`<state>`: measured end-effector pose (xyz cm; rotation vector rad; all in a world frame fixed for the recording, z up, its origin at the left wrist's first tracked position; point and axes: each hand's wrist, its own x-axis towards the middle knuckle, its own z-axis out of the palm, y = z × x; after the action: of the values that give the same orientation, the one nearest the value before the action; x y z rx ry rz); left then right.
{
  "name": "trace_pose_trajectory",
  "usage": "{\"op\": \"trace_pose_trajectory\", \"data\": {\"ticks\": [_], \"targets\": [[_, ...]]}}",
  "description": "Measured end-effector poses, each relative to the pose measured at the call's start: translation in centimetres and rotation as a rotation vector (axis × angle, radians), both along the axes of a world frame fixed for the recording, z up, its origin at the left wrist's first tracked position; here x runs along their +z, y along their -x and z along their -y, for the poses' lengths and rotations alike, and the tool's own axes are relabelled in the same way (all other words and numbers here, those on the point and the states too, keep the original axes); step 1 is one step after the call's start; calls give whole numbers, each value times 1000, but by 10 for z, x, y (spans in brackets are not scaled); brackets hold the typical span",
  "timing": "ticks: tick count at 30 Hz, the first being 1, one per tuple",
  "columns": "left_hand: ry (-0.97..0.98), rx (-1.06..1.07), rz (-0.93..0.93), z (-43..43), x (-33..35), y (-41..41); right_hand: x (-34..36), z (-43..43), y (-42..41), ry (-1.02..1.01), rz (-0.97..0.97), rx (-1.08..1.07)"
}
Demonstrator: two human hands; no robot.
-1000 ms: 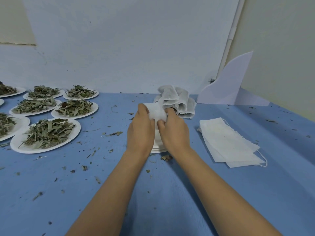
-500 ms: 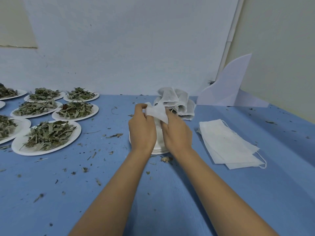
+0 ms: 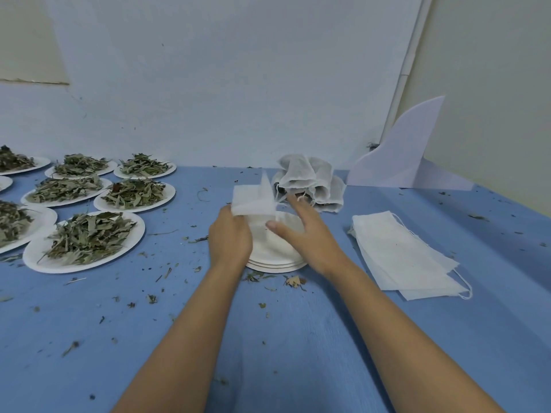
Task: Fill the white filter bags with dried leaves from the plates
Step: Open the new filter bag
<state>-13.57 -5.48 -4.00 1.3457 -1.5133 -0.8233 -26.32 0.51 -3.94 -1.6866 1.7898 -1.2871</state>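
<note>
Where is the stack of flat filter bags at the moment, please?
In the head view, the stack of flat filter bags lies on the blue table, right of the right hand and the empty plates.

Seven leafy plates [image 3: 137, 240] (eighth [image 3: 4, 183] cropped), two hands [image 3: 229, 236].

No legible text, label, brand, number or sign is being shown anywhere in view.
</note>
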Motion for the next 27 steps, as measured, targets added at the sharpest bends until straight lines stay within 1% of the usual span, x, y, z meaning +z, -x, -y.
{"op": "trace_pose_trajectory", "data": {"ticks": [2, 3, 5, 9, 10, 13, 16, 21, 23, 25, 27], "targets": [[-152, -14, -282, 6, -2, -3, -3, 0, 4, -61, 225, -27], [-191, -19, -359, 7, -3, -3, -5, 0, 6, -82, 288, -61], [-210, -21, -419, 6, -4, -1, -8, 3, 8, -95, 276, -115], [-186, -19, -420, 5, -6, 3, -9, 7, 4, 5, 249, -306], [-177, -11, -409, 5, -6, 3, -8, 8, 4, 1, 249, -337], [-162, 13, -372, 6, -8, 5, -10, 10, 6, -74, 253, -342], [-163, 28, -352, 5, -9, 7, -13, 10, 6, -54, 245, -356], [-119, 56, -307, 2, -6, 4, -15, 10, 5, -67, 49, -444], [-66, 87, -298, 1, -1, 0, -11, 8, 2, 48, 28, -464], [-35, 126, -336, 4, 9, -8, -1, 5, -8, 191, 23, -435], [-36, 143, -367, 9, 18, -20, 7, 5, -24, 211, 49, -356]]}}
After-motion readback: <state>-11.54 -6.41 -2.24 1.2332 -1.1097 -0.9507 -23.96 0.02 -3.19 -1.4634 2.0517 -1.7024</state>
